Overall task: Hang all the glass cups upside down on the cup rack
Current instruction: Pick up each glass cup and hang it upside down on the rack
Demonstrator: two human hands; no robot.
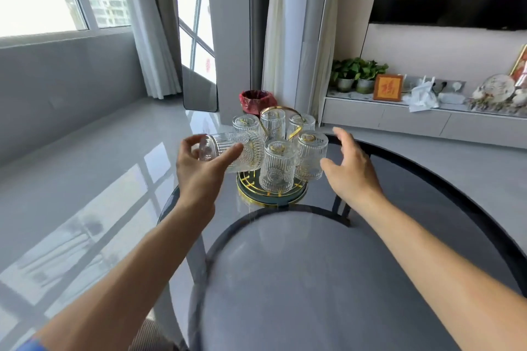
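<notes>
- A person's left hand [196, 168] grips a ribbed glass cup [231, 152], thumb over the base end and fingers wrapped under, the cup lying on its side with its mouth turned toward the rack.
- The held cup sits at the rack's left edge, just beside a hanging cup at the back left [245, 124].
- The right hand [349, 168] hovers spread and empty at the rack's right side, thumb just beside the front right cup [311, 155]; contact cannot be told.
- Five cups hang upside down on the gold-wire cup rack [271, 196], among them the front centre cup [277, 165].
- The rack stands at the far end of a dark-rimmed grey table [399, 179].
- Beyond it, a red-lined bin [256, 101] sits on the glossy floor.
</notes>
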